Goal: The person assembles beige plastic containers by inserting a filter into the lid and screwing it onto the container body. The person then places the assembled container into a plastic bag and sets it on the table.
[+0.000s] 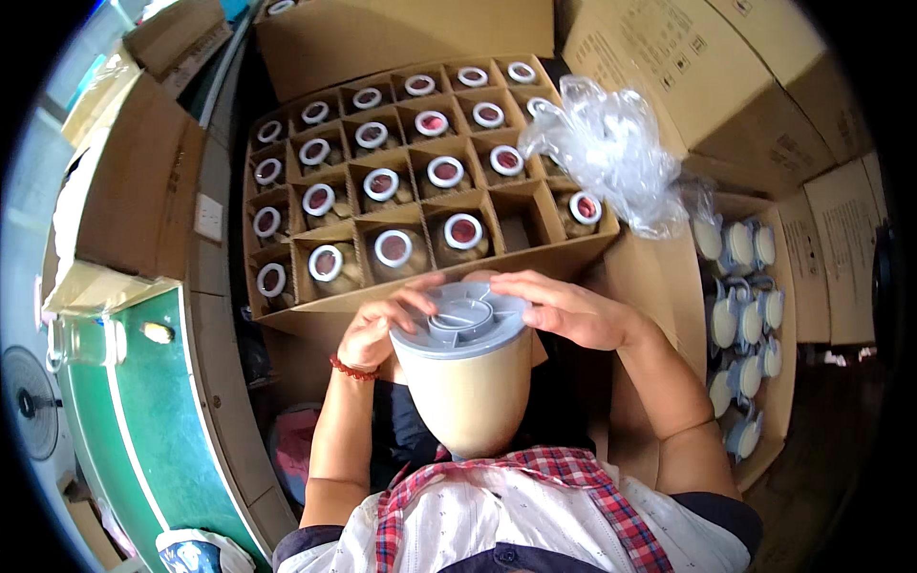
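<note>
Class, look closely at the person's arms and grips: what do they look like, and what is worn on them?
The left grip and right grip are ungloved, each with a thumb and slender fingers. A red beaded bracelet circles the left wrist; none shows on the right. The forearms are bare, and dark sleeves cover the upper arms.

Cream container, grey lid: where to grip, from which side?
Probably the cream container's upper side wall, just under the grey lid, from left and right together: the rounded wall looks widest there. Left hand and right hand are at the lid; whether it's fastened doesn't show, so I'd avoid lifting by it.
</note>
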`<state>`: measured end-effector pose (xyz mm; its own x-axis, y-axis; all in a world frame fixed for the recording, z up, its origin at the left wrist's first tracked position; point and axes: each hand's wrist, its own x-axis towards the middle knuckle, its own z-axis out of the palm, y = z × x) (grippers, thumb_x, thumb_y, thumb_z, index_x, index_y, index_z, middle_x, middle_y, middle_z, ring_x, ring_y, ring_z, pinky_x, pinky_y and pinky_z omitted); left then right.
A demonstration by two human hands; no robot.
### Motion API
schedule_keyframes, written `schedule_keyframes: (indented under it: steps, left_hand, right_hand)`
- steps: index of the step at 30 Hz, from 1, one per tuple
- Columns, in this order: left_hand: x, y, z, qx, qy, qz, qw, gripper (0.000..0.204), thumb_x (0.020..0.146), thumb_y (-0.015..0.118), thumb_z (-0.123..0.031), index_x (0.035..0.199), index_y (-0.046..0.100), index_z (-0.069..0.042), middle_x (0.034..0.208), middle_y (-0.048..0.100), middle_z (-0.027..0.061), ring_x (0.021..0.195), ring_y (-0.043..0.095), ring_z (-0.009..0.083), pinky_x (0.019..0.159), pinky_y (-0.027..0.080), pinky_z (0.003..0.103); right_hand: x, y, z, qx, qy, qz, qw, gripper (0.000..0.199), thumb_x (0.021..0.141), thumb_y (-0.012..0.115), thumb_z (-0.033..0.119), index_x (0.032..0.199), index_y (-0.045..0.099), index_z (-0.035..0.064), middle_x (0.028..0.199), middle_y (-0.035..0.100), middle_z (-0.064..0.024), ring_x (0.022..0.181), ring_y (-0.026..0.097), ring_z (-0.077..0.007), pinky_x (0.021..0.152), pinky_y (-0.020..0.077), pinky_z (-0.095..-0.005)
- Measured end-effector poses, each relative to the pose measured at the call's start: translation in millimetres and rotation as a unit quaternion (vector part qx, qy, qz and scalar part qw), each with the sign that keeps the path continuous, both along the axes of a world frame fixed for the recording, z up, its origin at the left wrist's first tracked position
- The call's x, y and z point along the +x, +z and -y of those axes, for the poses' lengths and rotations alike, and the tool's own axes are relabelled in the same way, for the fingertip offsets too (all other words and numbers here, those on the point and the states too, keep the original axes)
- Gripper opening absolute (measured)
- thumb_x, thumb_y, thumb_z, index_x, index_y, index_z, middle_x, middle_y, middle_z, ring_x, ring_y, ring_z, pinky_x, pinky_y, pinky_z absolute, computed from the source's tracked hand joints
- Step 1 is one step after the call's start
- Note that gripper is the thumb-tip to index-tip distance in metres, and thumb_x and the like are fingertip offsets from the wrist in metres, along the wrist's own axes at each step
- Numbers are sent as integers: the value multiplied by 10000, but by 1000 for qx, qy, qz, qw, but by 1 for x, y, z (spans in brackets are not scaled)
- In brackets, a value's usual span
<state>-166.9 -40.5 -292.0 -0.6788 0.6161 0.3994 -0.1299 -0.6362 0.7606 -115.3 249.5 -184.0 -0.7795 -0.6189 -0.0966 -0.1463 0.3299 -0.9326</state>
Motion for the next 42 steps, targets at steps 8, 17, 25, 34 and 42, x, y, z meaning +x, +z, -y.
schedule_keyframes:
  steps: [8,17,25,34,42]
  left_hand:
    - [30,123,-36,-375,236,-283,851,198,870,593,-112,993,673,21,1036,684,124,1078,605,293,1040,363,433]
    - [2,24,0,-52,28,-55,997,338,911,601,-377,873,746,-74,1154,654,133,1352,333,384,1107,196,574]
    - [30,116,-33,-350,212,-256,876,217,853,644,-142,1032,666,-23,1101,664,124,1079,588,290,991,405,400]
    - [13,39,-4,-130,139,-143,971,285,859,633,-308,879,748,-49,952,717,69,1226,485,324,1114,195,523]
    - [10,33,5,-18,31,-73,997,279,877,636,-273,879,734,-12,994,685,115,1295,394,373,1092,234,541]
  right_hand:
    - [-62,-102,44,-434,16,504,747,662,1004,320,475,1314,477,-88,1338,531,-188,1222,526,-218,1072,368,-336]
    - [-6,-24,18,-48,-56,42,996,629,1012,354,454,1317,475,-82,1310,540,-169,1258,470,-215,1070,336,-330]
    - [-71,-101,37,-381,-14,459,802,610,1029,308,423,1328,452,-88,1281,567,-198,1189,554,-232,1032,415,-342]
    - [-37,-29,36,-123,-33,179,976,489,1001,442,362,1270,536,-36,1263,576,-118,1195,517,-187,1026,371,-295]
    - [-17,-8,36,-5,9,23,1000,429,980,486,310,1252,569,-11,1230,599,-144,1164,544,-226,1019,384,-324]
